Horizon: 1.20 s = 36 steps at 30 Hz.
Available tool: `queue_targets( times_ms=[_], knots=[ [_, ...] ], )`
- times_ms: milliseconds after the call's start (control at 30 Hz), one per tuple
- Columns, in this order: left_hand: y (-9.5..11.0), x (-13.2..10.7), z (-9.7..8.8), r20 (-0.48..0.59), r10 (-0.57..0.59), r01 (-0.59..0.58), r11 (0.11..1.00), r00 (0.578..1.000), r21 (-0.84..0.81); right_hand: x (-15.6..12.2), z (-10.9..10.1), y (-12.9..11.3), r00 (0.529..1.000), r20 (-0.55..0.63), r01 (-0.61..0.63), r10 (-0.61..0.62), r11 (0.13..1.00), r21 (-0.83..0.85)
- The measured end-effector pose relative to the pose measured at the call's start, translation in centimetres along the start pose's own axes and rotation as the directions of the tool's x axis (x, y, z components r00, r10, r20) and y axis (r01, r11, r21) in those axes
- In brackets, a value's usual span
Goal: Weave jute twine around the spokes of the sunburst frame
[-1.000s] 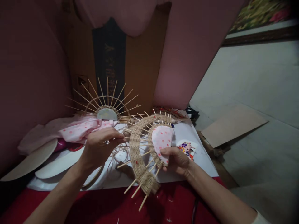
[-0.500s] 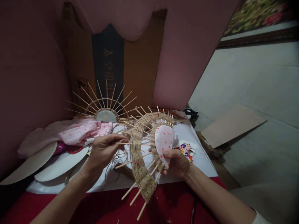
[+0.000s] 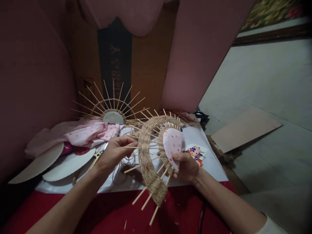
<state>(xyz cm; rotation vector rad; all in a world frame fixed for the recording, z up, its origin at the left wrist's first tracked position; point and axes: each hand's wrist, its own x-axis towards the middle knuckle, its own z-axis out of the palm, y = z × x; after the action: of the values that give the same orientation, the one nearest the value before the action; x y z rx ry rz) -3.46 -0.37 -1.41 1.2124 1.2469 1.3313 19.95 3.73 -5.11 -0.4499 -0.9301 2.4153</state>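
- Pinching the red-dotted, pale pink half-round centre point(image 3: 172, 143), your right hand point(image 3: 186, 166) sets its thumb on the front, its fingers partly hidden behind.
- Around that centre spreads a tan woven fibre crescent point(image 3: 144, 149) on pale wooden sticks, held between your hands above the front of a white sheet point(image 3: 212, 167).
- Your left hand point(image 3: 116, 151) has its fingertips pressed together at the crescent's outer edge, beside a stick; you cannot tell what they grip.
- Behind lie crumpled pink dotted cloth point(image 3: 92, 134) and a second stick frame with a pale green half-disc point(image 3: 113, 118).
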Motion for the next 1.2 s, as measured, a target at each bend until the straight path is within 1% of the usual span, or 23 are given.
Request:
queue_targets(
  times_ms=[133,267,333,533,667,767,833,933,1000,1067,1133,1200],
  knots=[
    [-0.1,-0.3,0.0,0.038,0.034,-0.034,0.999,0.999,0.001,0.1,0.0,0.3,0.998,-0.056,-0.017,0.024,0.993,0.117],
    [-0.3,-0.4,0.1,0.050,-0.010,0.010,1.000,0.999,-0.015,0.0,0.2,0.4,0.996,-0.084,-0.017,0.033,0.984,0.177],
    [-0.5,-0.3,0.2,0.047,-0.012,0.013,1.000,0.999,-0.012,0.0,0.3,0.3,0.995,-0.087,-0.031,0.049,0.979,0.201],
    [-0.3,-0.3,0.3,0.011,0.079,-0.079,0.996,0.997,0.031,0.1,0.3,0.2,0.993,-0.111,-0.010,0.041,0.964,0.267],
    [-0.1,-0.8,0.7,-0.075,0.159,-0.154,0.986,0.984,0.063,0.1,0.5,0.3,0.986,-0.164,0.064,-0.027,0.972,0.228],
    [-0.1,-1.2,1.0,-0.101,0.212,-0.207,0.977,0.972,0.055,0.0,0.8,0.2,0.976,-0.206,0.101,-0.065,0.980,0.173],
    [-0.1,-1.2,1.1,-0.102,0.229,-0.225,0.973,0.968,0.044,-0.1,0.9,-0.1,0.976,-0.202,0.112,-0.087,0.986,0.120],
    [0.0,-1.1,0.9,-0.116,0.236,-0.231,0.972,0.965,0.051,-0.3,0.9,-0.6,0.972,-0.166,0.162,-0.167,0.986,-0.045],
    [0.1,-0.8,0.6,-0.134,0.239,-0.233,0.971,0.962,0.060,-0.4,0.9,-0.9,0.954,-0.150,0.228,-0.261,0.951,-0.209],
    [0.3,-0.5,0.2,-0.166,0.262,-0.256,0.965,0.951,0.058,-0.6,0.9,-1.1,0.927,-0.128,0.288,-0.351,0.889,-0.357],
    [0.5,-0.3,-0.2,-0.182,0.291,-0.285,0.957,0.939,0.056,-0.9,0.6,-1.0,0.914,-0.105,0.302,-0.391,0.832,-0.465],
    [0.8,0.0,-0.6,-0.180,0.330,-0.321,0.944,0.927,0.077,-1.2,0.3,-0.9,0.909,-0.096,0.285,-0.405,0.773,-0.567]
  ],
)
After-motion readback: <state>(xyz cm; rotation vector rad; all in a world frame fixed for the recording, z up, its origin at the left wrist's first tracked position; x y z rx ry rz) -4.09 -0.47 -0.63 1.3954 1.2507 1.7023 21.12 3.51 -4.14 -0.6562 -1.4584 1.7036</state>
